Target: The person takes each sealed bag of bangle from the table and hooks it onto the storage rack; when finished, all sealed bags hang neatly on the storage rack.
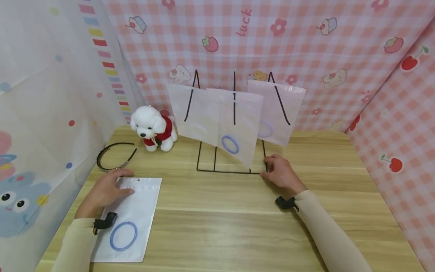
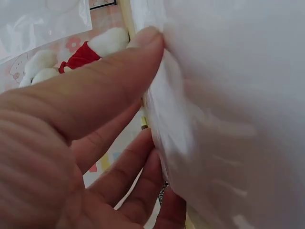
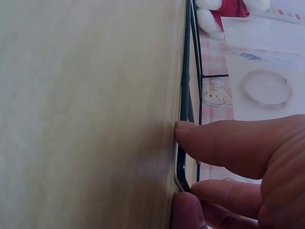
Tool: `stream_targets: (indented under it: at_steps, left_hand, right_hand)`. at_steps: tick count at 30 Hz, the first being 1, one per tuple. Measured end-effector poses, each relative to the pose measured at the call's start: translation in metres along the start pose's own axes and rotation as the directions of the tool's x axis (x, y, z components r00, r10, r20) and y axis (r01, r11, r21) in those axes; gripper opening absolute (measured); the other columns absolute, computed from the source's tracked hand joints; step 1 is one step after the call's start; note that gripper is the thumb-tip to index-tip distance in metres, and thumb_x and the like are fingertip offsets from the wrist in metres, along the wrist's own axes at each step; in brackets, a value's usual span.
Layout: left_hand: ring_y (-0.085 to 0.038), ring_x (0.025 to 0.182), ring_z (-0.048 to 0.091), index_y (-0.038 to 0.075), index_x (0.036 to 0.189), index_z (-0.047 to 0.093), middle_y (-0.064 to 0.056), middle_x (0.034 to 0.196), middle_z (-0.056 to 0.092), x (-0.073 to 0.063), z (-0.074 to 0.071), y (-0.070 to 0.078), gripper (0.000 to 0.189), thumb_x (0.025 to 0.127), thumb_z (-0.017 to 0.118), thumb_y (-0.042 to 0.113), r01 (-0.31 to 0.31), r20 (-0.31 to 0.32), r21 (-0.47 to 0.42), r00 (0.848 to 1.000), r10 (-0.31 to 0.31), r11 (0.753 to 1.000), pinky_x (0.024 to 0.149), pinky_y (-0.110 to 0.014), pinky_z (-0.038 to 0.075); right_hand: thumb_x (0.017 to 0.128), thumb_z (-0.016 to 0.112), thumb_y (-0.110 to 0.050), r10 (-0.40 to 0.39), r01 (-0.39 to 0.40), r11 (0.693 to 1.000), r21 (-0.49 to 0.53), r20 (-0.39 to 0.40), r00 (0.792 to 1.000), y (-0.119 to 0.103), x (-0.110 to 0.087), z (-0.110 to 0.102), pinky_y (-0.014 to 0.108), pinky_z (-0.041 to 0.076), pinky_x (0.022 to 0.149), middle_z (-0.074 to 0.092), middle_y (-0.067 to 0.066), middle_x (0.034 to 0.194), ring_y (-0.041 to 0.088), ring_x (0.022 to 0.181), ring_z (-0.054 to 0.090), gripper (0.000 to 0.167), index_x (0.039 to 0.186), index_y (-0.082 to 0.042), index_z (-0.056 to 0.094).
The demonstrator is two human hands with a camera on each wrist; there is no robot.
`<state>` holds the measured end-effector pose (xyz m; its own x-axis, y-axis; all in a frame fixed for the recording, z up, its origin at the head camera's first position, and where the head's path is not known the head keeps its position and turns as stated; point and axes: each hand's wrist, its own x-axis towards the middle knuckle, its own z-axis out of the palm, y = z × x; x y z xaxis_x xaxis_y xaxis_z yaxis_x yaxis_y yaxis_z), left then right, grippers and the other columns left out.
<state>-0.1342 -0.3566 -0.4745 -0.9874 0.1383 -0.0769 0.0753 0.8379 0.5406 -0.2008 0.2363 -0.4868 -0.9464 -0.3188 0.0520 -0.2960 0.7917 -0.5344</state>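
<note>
My left hand rests at the top left of a flat white plastic bag, its thumb spread apart from its fingers. In the left wrist view the thumb touches the bag, while the other fingertips lie along its edge. A blue ring shows on the bag's lower part. My right hand pinches the front right corner of a black wire rack. Close up, thumb and fingers sit on either side of the wire. Several similar bags, such as the middle one, hang on the rack's prongs.
A white plush dog in red clothing sits left of the rack. In front of it lies a black headband, close to my left hand. Patterned cloth walls enclose the wooden table at the back and sides.
</note>
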Motion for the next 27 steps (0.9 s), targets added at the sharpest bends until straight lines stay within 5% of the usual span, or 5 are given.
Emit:
stream_targets:
  at_steps: [12,20,24,27]
  left_hand:
    - [-0.047,0.136,0.052,0.009,0.137,0.068,-0.022,0.147,0.061,0.004,0.001,-0.012,0.058,0.087,0.089,0.031,0.075,0.049,-0.071,0.996,-0.072,0.995,0.11,-0.066,0.042]
    - [-0.023,0.109,0.061,0.008,0.138,0.069,-0.02,0.137,0.068,0.001,-0.007,-0.027,0.055,0.094,0.082,0.038,0.15,0.08,-0.225,0.988,-0.135,0.963,0.082,-0.026,0.052]
    - [-0.015,0.103,0.062,0.007,0.134,0.07,-0.018,0.131,0.07,0.0,-0.011,-0.028,0.052,0.097,0.078,0.042,0.149,0.067,-0.251,0.988,-0.136,0.957,0.079,-0.022,0.055]
    - [-0.02,0.105,0.061,0.008,0.13,0.072,-0.016,0.128,0.071,0.001,-0.013,-0.025,0.051,0.098,0.075,0.047,0.144,0.047,-0.203,0.989,-0.137,0.969,0.078,-0.023,0.055]
  right_hand:
    - [0.091,0.082,-0.017,0.009,-0.01,1.0,0.017,0.014,1.0,0.0,-0.001,0.001,0.038,0.047,0.077,0.061,0.016,0.101,0.022,0.082,0.056,0.055,0.135,0.012,0.064]
    - [0.091,0.082,-0.016,0.012,-0.012,1.0,0.015,0.014,1.0,0.002,-0.002,0.001,0.038,0.046,0.077,0.062,0.015,0.099,0.022,0.082,0.056,0.054,0.134,0.011,0.065]
    - [0.091,0.082,-0.016,0.016,-0.017,1.0,0.02,0.014,1.0,0.001,-0.002,0.0,0.039,0.048,0.078,0.063,0.016,0.102,0.022,0.082,0.057,0.055,0.136,0.01,0.065]
    - [0.092,0.081,-0.016,0.022,-0.022,0.999,0.024,0.017,1.0,0.001,-0.001,0.0,0.041,0.049,0.079,0.063,0.017,0.105,0.022,0.083,0.058,0.055,0.137,0.01,0.064]
